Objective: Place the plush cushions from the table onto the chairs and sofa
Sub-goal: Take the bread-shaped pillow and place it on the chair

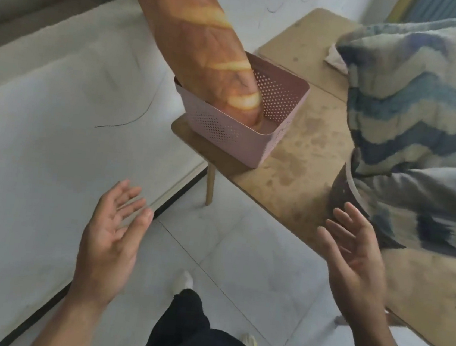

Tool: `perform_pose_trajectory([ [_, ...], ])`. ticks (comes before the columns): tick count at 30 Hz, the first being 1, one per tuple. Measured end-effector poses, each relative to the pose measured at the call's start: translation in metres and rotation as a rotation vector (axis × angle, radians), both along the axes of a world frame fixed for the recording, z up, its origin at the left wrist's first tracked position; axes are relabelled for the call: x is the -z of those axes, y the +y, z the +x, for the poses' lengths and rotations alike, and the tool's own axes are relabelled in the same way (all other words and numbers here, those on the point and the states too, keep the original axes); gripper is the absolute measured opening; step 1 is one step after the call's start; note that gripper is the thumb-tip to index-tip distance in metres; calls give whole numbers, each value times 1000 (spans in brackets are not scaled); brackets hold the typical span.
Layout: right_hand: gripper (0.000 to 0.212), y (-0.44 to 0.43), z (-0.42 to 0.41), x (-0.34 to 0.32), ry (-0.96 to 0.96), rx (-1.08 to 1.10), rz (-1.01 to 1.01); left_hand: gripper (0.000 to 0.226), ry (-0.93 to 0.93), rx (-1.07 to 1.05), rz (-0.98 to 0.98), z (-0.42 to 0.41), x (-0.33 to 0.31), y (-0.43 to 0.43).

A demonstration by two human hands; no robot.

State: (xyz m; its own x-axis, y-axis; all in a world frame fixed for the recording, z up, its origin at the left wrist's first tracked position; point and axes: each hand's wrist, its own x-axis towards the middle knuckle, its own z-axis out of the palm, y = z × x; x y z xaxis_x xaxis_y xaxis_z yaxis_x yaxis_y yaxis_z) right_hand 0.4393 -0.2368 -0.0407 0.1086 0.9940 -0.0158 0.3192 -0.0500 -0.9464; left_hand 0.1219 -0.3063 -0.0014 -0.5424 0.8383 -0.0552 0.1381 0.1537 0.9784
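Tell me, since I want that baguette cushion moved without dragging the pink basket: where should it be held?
Probably mid-shaft, with both hands, from the floor side. The baguette cushion stands tilted, its lower end inside the pink basket at the table corner, so lift along its axis.

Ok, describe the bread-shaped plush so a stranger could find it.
Start at the worn wooden table. On its near corner sits a pink perforated basket. The long brown baguette-shaped plush cushion stands tilted inside it, unlike the blue zigzag-patterned cushions piled to the right.

A pink perforated basket [238, 122] stands near a crumpled white cloth [337, 58].
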Motion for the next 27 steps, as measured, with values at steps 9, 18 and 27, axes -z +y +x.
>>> perform_pose_trajectory([
  [9,66,150,-103,21,20,180,-57,64,-68,137,-58,-110,37,200],
  [18,92,300,-215,-1,-150,10,-61,99,-92,255,-10,-176,20,380],
  [27,153,382,-280,43,-359,-253,-118,78,-222,250,48,-173,28,448],
])
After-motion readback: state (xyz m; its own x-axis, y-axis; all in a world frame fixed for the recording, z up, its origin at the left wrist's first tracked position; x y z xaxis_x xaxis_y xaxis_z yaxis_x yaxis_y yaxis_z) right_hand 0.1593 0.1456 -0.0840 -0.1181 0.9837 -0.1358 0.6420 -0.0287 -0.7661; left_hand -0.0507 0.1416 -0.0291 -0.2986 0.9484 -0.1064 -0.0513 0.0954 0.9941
